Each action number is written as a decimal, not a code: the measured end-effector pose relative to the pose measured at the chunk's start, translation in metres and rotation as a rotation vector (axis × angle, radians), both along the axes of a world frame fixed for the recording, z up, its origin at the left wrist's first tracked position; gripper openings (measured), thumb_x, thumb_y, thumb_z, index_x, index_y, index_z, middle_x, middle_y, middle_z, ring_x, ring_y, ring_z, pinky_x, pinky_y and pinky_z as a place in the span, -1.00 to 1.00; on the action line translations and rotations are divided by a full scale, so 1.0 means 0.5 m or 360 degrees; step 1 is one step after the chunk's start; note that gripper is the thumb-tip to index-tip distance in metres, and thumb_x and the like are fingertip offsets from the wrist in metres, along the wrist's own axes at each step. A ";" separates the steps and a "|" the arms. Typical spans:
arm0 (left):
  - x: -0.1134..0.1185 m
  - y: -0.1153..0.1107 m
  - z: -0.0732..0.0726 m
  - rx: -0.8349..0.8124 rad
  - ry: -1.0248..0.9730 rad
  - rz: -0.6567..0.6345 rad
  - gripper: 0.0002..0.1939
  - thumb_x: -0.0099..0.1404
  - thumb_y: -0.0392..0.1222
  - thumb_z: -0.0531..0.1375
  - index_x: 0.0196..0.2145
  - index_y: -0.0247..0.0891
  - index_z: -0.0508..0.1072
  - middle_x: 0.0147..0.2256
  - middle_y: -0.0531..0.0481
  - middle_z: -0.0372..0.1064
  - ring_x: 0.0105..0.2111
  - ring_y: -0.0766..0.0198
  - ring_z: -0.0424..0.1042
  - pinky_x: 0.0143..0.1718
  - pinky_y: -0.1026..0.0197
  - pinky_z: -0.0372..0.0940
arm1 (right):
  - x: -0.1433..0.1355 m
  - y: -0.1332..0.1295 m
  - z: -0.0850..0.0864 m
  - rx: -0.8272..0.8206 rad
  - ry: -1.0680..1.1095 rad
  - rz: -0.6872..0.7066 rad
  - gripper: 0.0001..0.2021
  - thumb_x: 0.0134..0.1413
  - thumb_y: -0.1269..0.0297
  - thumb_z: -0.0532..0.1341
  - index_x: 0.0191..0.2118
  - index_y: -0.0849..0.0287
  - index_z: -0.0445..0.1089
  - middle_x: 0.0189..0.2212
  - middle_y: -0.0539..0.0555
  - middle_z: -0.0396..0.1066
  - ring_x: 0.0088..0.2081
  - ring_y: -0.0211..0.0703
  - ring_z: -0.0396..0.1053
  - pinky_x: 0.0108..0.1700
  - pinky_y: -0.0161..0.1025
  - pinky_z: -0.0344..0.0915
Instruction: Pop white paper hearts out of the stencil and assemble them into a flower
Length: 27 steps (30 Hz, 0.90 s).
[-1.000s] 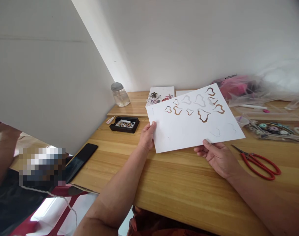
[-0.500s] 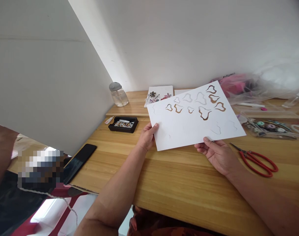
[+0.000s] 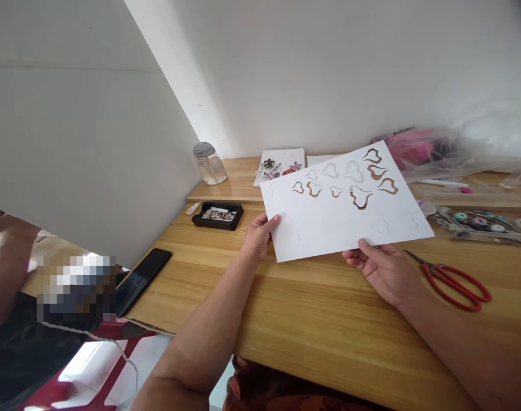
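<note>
A white sheet of paper (image 3: 320, 228) with several curved, petal-like outlines cut through it is held tilted above the table. Through some of the slits the brown wood shows. My left hand (image 3: 260, 237) pinches its left edge, thumb on top. At the lower edge, my right hand (image 3: 382, 268) grips the paper between thumb and fingers; part of those fingers is hidden behind it. Just right of that hand lie red-handled scissors (image 3: 452, 282) on the tabletop, blades pointing to the upper left.
Behind the paper are a lidded water bottle (image 3: 211, 165) and a white pad (image 3: 281, 162) bearing flower ornaments. A black tray (image 3: 217, 217) of beads, a small tube (image 3: 193, 208) and a phone (image 3: 144, 281) lie left. A clear box (image 3: 478, 225) of supplies stands right; another person's arm (image 3: 7, 262) shows far left.
The whole view has shifted slightly, so things appear a little further right. Both hands keep the same hold on the paper.
</note>
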<state>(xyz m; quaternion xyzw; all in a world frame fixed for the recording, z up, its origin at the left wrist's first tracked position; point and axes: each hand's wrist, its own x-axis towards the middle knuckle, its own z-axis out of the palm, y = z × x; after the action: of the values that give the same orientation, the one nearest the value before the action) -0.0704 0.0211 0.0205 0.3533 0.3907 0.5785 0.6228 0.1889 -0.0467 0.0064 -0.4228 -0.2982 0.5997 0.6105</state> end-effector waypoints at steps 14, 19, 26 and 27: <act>-0.004 -0.009 0.001 0.0026 0.0116 -0.0299 -0.52 -0.15 -0.15 0.54 -0.24 -0.28 0.58 -0.18 -0.15 0.58 -0.26 0.12 0.53 -0.16 0.11 0.40 | 0.005 0.000 0.006 -0.0003 0.0031 -0.0056 -0.73 -0.35 0.21 0.58 -0.51 0.15 0.53 -0.48 -0.01 0.47 -0.37 -0.19 0.51 -0.38 -0.36 0.49; -0.003 -0.007 0.003 0.0053 0.0079 -0.0316 -0.51 -0.15 -0.17 0.54 -0.22 -0.30 0.57 -0.19 -0.14 0.58 -0.26 0.15 0.53 -0.11 0.09 0.39 | 0.006 0.002 0.006 -0.0010 0.0026 -0.0058 -0.71 -0.38 0.21 0.58 -0.53 0.17 0.52 -0.48 -0.01 0.46 -0.37 -0.18 0.51 -0.39 -0.35 0.49; -0.001 -0.003 0.002 0.0049 0.0035 -0.0321 -0.49 -0.19 -0.20 0.54 -0.23 -0.31 0.56 -0.20 -0.13 0.58 -0.27 0.13 0.53 -0.08 0.03 0.37 | 0.006 0.003 0.007 -0.0023 0.0013 -0.0056 -0.69 -0.42 0.20 0.59 -0.54 0.20 0.52 -0.51 0.00 0.45 -0.38 -0.18 0.51 -0.41 -0.35 0.48; -0.001 -0.003 0.002 0.0049 0.0026 -0.0321 -0.49 -0.19 -0.20 0.54 -0.23 -0.30 0.56 -0.20 -0.13 0.58 -0.27 0.13 0.53 -0.09 0.03 0.37 | 0.006 0.003 0.008 -0.0025 0.0011 -0.0056 -0.69 -0.42 0.20 0.59 -0.54 0.20 0.52 -0.50 0.00 0.45 -0.38 -0.17 0.51 -0.41 -0.35 0.48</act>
<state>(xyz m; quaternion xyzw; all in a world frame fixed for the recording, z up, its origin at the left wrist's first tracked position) -0.0708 0.0194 0.0212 0.4050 0.3493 0.5159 0.6692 0.1918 -0.0453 0.0102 -0.4306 -0.2838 0.5925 0.6188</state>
